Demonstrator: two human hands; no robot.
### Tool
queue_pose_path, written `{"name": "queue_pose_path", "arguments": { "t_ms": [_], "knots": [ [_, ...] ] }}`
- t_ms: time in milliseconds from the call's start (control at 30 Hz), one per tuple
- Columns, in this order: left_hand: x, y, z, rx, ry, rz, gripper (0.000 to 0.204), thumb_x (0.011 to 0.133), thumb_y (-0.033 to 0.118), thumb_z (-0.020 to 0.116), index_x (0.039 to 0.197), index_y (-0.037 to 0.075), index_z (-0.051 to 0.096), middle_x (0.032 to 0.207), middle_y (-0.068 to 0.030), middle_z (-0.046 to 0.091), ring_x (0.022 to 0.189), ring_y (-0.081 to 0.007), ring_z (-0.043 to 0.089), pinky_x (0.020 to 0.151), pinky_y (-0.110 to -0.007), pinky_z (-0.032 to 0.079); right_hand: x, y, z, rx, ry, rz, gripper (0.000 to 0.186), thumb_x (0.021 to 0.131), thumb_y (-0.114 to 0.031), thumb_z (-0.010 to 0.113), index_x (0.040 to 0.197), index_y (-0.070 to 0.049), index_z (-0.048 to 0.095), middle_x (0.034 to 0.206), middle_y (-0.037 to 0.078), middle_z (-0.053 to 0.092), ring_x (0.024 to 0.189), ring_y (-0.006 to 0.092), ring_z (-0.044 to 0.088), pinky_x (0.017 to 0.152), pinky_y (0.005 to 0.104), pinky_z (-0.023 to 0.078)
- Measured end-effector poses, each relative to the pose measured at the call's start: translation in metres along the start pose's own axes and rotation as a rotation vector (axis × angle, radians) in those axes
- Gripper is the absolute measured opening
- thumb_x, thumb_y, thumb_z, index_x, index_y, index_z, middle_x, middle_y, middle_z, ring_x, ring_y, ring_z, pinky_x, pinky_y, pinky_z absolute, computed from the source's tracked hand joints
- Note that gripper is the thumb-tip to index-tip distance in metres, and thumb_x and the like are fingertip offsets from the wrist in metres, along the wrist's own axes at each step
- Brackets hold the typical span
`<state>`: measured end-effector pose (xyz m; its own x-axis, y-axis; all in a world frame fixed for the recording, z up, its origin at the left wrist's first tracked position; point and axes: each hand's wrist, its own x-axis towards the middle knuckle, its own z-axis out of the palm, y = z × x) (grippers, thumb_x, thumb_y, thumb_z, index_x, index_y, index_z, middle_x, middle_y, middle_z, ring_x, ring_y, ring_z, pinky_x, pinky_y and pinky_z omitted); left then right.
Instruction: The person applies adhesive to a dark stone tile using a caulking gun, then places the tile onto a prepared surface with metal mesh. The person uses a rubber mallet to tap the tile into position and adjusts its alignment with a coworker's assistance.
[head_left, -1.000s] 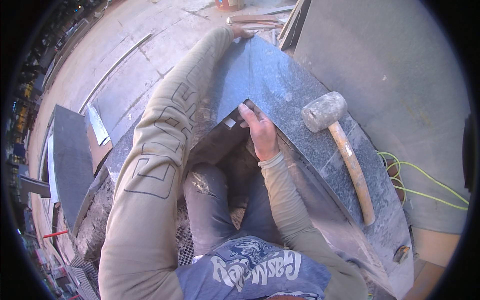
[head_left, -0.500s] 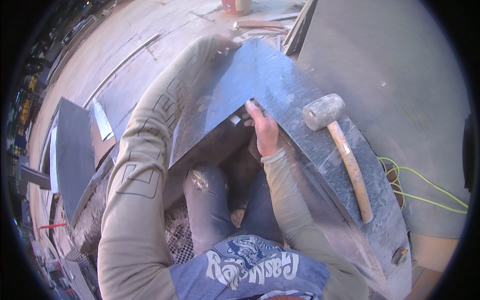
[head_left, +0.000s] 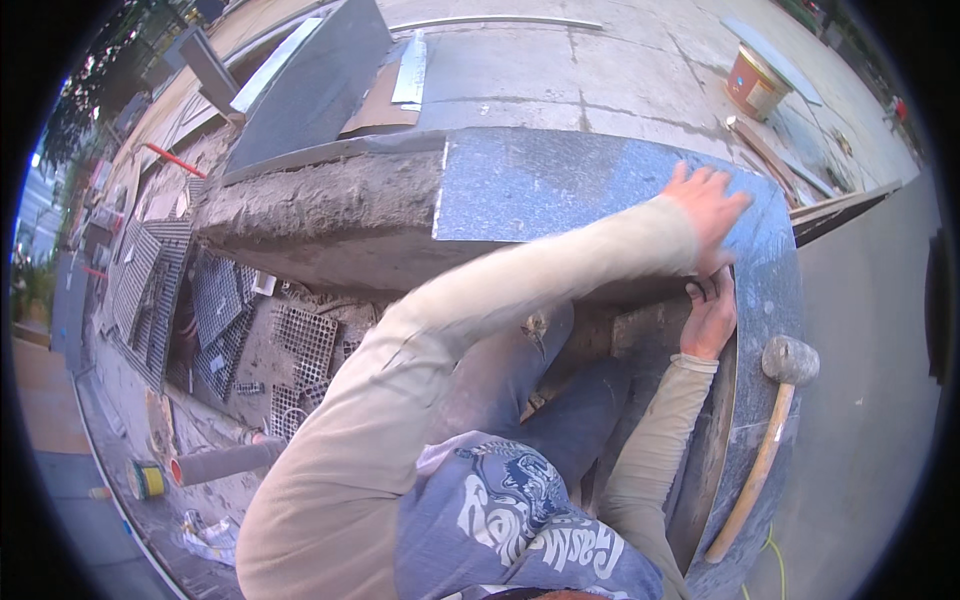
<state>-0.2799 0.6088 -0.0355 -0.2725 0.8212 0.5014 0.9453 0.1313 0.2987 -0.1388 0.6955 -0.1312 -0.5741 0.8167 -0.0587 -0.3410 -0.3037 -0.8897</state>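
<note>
Blue-grey stone slabs (head_left: pixel 560 185) cap the low wall around me and meet at a corner. Over the slab near its inner corner, my left hand (head_left: pixel 708 212) is spread with the fingers apart, a little blurred; whether it presses on the stone I cannot tell. Just below it, my right hand (head_left: pixel 708 325) curls its fingers at the inner edge of that corner, thumb hidden. A rubber mallet (head_left: pixel 790 360) with a pale, worn head and wooden handle lies on the right-hand slab. My knees are inside the corner, under the slab's overhang.
Rough mortar (head_left: pixel 330 195) tops the wall left of the slab. A grey slab (head_left: pixel 310 85) stands upright behind it. Black grid mats (head_left: pixel 305 345), a pipe (head_left: pixel 225 462) and a yellow-banded roll (head_left: pixel 147 480) lie at left. A reddish bucket (head_left: pixel 752 85) stands at far right.
My left hand has come from the slab's far outer corner back to its inner corner, beside my right hand. The view has swung left, bringing the mortar-topped wall and grid mats into sight.
</note>
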Motion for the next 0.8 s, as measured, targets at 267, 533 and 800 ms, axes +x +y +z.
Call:
{"name": "queue_pose_path", "arguments": {
  "t_ms": [267,533,800],
  "knots": [
    [-0.214,-0.029,-0.168,0.199,0.269,-0.569,0.089,0.076,0.052,0.087,0.136,-0.004,0.054,0.133,-0.0284,0.057,0.133,-0.0411,0.05,0.112,-0.05,0.041,-0.003,0.0,0.004,0.013,-0.04,-0.018,0.027,0.101,-0.023,0.065,0.121,-0.004,0.066,0.107,0.004,0.068,0.093,0.0138,0.064,0.077,0.0287,0.049],
    [-0.251,-0.065,-0.134,-0.599,0.316,-1.235,0.064,0.09,0.045,0.079,0.122,-0.007,0.059,0.1,-0.0147,0.068,0.077,-0.0228,0.071,0.065,-0.031,0.059,0.009,0.006,0.011,0.01,0.04,-0.018,0.022,0.099,-0.02,0.07,0.115,-0.006,0.067,0.11,0.004,0.068,0.095,0.0145,0.064,0.084,0.0321,0.051],
    [-0.251,-0.073,-0.118,-1.035,0.54,-1.13,0.033,0.1,0.029,0.07,0.11,-0.002,0.067,0.097,-0.0075,0.071,0.067,-0.0143,0.069,0.056,-0.023,0.056,0.01,0.01,0.011,0.054,0.014,-0.04,0.02,0.099,-0.017,0.069,0.115,-0.005,0.068,0.11,0.004,0.068,0.098,0.0161,0.064,0.087,0.0341,0.051]
  ]
}}
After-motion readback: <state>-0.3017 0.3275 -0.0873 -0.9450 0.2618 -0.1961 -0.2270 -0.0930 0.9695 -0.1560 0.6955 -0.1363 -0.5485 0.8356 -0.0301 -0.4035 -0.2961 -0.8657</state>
